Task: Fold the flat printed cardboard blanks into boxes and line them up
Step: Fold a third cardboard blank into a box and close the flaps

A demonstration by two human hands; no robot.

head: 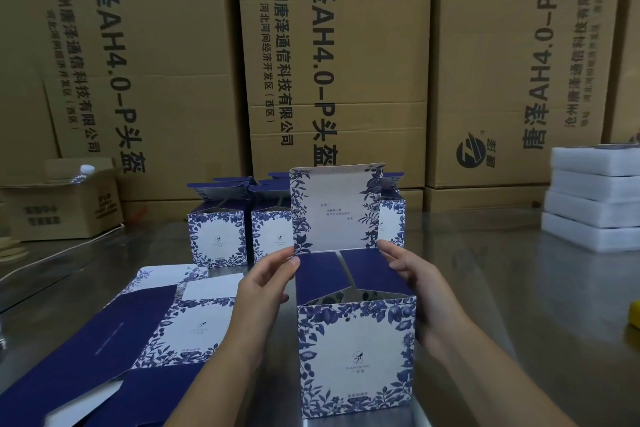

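A blue-and-white floral box (356, 354) stands upright on the steel table in front of me, its lid flap (334, 208) raised and its dark blue inside showing. My left hand (266, 284) grips the box's upper left edge near the lid hinge. My right hand (412, 274) holds the upper right side, fingers curled over the rim. A stack of flat printed blanks (138, 333) lies to the left. Several folded boxes (218, 236) stand in a row behind, lids open.
Large brown cartons (332, 62) wall off the back of the steel table (519, 288). An open small carton (65, 204) with a bottle sits at far left. White foam pads (595, 198) are stacked at right. A yellow object (635, 319) pokes in at the right edge.
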